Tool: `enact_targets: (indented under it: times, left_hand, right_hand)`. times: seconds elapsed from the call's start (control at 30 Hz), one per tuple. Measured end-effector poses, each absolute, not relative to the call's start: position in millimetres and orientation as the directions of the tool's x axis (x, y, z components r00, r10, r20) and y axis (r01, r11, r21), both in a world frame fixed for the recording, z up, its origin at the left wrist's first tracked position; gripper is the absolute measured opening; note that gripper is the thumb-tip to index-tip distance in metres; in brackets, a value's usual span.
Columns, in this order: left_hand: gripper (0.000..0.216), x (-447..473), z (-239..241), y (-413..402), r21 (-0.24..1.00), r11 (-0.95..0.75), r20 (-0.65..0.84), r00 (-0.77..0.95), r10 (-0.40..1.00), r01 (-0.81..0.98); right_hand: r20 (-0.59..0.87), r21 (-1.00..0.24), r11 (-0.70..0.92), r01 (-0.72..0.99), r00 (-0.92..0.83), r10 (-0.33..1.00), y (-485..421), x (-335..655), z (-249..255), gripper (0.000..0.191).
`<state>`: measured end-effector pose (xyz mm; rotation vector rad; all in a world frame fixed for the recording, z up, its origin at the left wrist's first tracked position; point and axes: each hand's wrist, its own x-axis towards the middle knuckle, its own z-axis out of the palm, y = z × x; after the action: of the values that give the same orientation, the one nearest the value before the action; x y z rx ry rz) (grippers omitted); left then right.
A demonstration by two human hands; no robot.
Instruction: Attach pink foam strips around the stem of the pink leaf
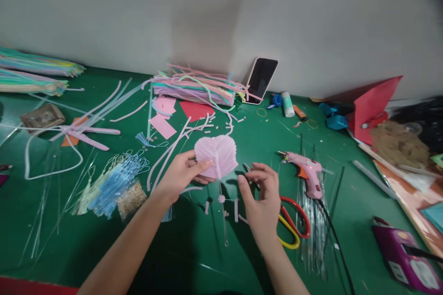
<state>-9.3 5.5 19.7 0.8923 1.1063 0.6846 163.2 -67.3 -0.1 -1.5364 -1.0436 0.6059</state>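
My left hand (194, 170) pinches a lilac, heart-shaped leaf (218, 154) of fuzzy pipe cleaner by its left side, with the thumb on its face. A raised centre rib runs down the leaf. Below its tip, a thin clear rod (224, 223) with a small lilac ball (221, 198) extends toward me. To the right of the leaf, my right hand (261, 193) is apart from it, fingers bent and thumb separate, with nothing visible in its grasp. Scissors (304, 221) with red and yellow handles lie beneath that hand, which partly hides them.
A pink glue gun (308, 173) with a black cord lies right of the scissors, beside clear sticks (311, 239). Pipe cleaner bundles (197, 87) and a leaning phone (262, 78) stand along the wall. Blue tassels (114, 189) lie left; a purple box (404, 253) sits front right.
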Motion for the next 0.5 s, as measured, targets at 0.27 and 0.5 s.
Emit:
enact_targets:
  times: [0.27, 0.5]
  left_hand:
    - [0.035, -4.5, 15.9, 1.8, 0.893, 0.447, -0.407, 0.329, 0.852, -0.054]
    - [0.034, -8.8, 14.5, 4.3, 0.894, 0.447, -0.423, 0.262, 0.868, -0.039]
  right_hand:
    - [0.101, -0.889, -0.060, 0.453, 0.321, 0.942, -61.8, 150.9, 5.5, 0.023]
    - [-0.004, -0.905, -0.128, 0.406, 0.292, 0.956, -63.2, 162.6, 4.2, 0.024]
